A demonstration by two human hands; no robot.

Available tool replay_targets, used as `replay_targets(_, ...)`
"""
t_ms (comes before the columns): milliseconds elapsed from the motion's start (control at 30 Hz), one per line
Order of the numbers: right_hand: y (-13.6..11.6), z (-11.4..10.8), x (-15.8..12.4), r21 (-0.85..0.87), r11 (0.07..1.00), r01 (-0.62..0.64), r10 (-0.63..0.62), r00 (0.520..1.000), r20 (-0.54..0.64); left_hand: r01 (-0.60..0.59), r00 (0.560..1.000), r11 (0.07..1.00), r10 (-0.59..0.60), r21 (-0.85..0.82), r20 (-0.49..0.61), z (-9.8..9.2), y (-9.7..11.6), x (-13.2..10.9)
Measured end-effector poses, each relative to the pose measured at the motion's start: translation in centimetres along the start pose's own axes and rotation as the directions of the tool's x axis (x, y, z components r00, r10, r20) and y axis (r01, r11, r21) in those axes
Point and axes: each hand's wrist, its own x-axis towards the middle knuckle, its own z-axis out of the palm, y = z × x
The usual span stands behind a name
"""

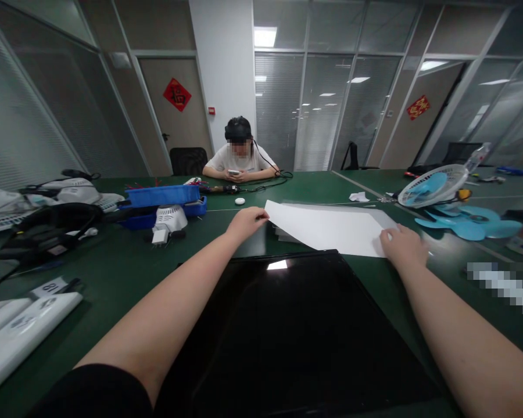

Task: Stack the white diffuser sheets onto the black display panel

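My left hand (247, 223) is closed, pinching the left corner of a white sheet (331, 227). My right hand (403, 246) grips the sheet's right corner between thumb and fingers. The sheet is stretched between both hands, its left corner raised and tilted. Beneath it, partly hidden, lie the edges of more flat sheets (287, 236). Between my forearms and nearer to me lies a large glossy black panel (287, 331), like a display screen, reflecting a ceiling light.
On the green table (213, 232), blue bins (165, 197) and a white motor housing (169, 218) stand left. Long white parts (35, 325) lie near left. Blue fan blades (470, 223) and a fan grille (436, 184) sit right. A person (239, 157) sits opposite, holding a phone.
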Motion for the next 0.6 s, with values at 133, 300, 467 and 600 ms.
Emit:
replay_targets(133, -1.1, -0.9, -0.3, 0.030, 0.984, 0.175, -0.174, 0.983, -0.057, 0.005, 0.997, 0.994, 0.004, 0.110, -0.080, -1.6, 1.4, -0.5)
replay_targets(300, -0.1, -1.1, -0.4, 0.021, 0.991, 0.130, -0.128, 0.990, -0.062, 0.037, 0.988, 0.985, -0.011, 0.168, -0.155, -3.8, 1.9, -1.3)
replay_targets(467, 0.7, -0.7, -0.2, 0.012, 0.992, 0.129, -0.129, 0.991, 0.027, 0.011, 0.986, 0.976, 0.026, 0.219, -0.164, -6.3, 3.9, -5.8)
replay_targets(600, 0.1, -0.2, 0.2, 0.035, 0.970, 0.239, -0.241, 0.968, 0.071, -0.098, 0.991, 0.973, 0.114, 0.208, -0.063, -7.7, 5.7, -13.2)
